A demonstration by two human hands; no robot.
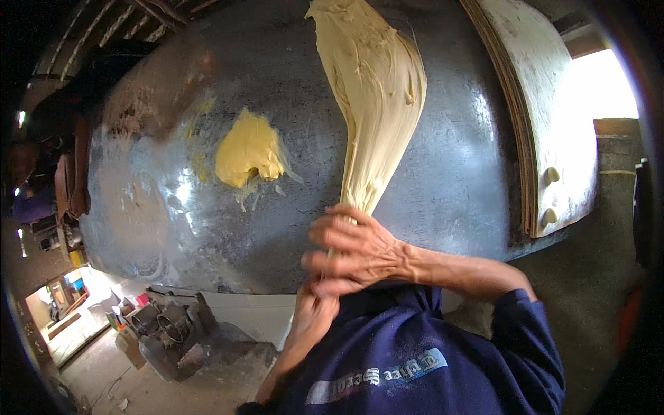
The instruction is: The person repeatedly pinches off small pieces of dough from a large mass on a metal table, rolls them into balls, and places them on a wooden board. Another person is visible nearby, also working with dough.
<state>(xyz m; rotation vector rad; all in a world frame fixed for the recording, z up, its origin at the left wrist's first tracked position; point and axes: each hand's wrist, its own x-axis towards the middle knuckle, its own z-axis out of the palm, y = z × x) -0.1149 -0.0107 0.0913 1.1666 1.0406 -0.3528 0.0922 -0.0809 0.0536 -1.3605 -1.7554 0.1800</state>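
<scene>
A long, pale yellow length of dough (373,83) stretches from the far side of the dark metal table (456,159) toward me, wide at the far part and narrow near my body. My right hand (360,249) closes over that narrow near end, its fingers blurred by motion. Just below it, my left hand (315,308) is partly covered by the right one and sits at the same end of the dough; its fingers are hidden. To the left of the dough lies a smeared mound of softer, brighter yellow paste (245,149).
Stacked pale boards (553,131), with two small dough pieces (551,176) on the top one, line the table's right side. At lower left, dark machinery (166,325) stands on the floor beside containers. Dark hanging items and rafters are at the upper left.
</scene>
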